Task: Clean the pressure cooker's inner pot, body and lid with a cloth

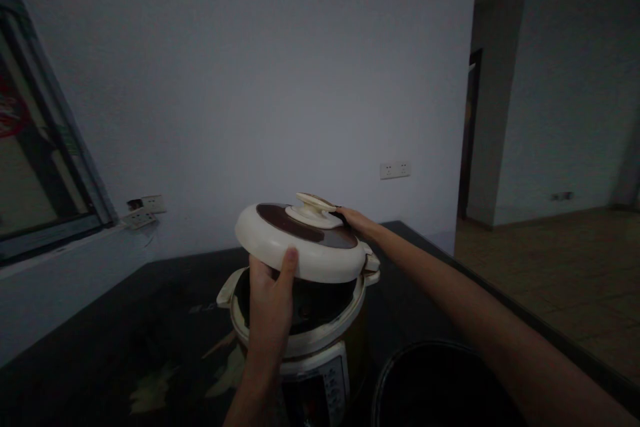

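An electric pressure cooker (320, 340) with a cream rim and a front control panel stands on the dark tabletop. Its cream and brown lid (305, 260) is raised and tilted over the dark opening, close to the pot's side lug at the right. My left hand (273, 290) is closed on the lid's near edge, thumb on the outside and fingers underneath. At the lid's knob handle (313, 203), my right hand (355, 221) grips from the far right; its fingertips are partly hidden behind the knob and lid.
A black round pot (440, 380) sits at the front right, beside the cooker. Leaf-shaped patterns or pieces (155, 387) show on the dark table (165, 300). Wall sockets (395, 169) are on the wall behind, and a window (40, 133) is at the left.
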{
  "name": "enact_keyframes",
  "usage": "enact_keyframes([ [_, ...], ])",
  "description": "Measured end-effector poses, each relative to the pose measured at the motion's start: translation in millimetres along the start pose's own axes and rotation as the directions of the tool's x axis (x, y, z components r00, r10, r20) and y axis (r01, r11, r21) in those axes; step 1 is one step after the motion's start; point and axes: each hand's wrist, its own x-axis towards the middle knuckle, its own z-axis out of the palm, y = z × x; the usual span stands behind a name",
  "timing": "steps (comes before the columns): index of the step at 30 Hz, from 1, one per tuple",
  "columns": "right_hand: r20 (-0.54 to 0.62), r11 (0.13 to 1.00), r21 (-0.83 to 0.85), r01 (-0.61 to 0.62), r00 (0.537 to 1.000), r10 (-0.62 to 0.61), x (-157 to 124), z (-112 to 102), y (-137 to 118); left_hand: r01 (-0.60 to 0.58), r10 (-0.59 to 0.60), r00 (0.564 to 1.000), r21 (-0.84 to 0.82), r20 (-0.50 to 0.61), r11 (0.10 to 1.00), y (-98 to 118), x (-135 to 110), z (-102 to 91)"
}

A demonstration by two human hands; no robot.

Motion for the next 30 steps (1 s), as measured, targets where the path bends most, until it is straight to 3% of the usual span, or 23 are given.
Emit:
enact_keyframes([
  [3,-0.062,1.000,-0.005,-0.021,0.998,0.020,-26,-6,3,0.001,0.002,0.999,0.061,-0.035,0.998,4,-2,0.8],
  [6,-0.125,0.999,-0.043,0.028,0.992,-0.034,-63,-10,-6,-0.007,0.009,0.999,0.053,-0.039,0.999,5,-3,2.2],
  [9,-0.098,0.983,-0.114,0.143,0.983,-0.154,-102,-6,-20,-0.002,0.002,1.000,-0.010,-0.029,1.000,2,-2,2.7],
  [12,-0.057,0.919,-0.235,0.317,0.939,-0.338,-125,1,-25,-0.004,0.004,1.000,0.006,-0.029,1.000,0,-1,2.0],
  [17,-0.128,0.951,-0.246,0.187,0.966,-0.223,-132,7,-22,-0.012,0.012,1.000,0.019,-0.007,1.000,1,-2,1.0],
  [22,-0.079,0.882,-0.293,0.370,0.909,-0.408,-151,21,-44,-0.006,0.011,0.999,0.104,-0.048,0.995,10,-5,2.5],
  [24,-0.064,0.875,-0.297,0.381,0.907,-0.417,-153,25,-51,-0.004,0.010,0.998,0.121,-0.055,0.993,11,-6,2.8],
  [27,-0.121,0.922,-0.277,0.269,0.943,-0.311,-137,22,-48,-0.015,0.019,0.999,0.093,-0.039,0.996,9,-5,1.9],
  [30,-0.210,0.977,-0.156,0.147,0.961,-0.179,-111,12,-41,-0.022,0.023,1.000,0.045,-0.021,0.999,5,-4,0.5],
])
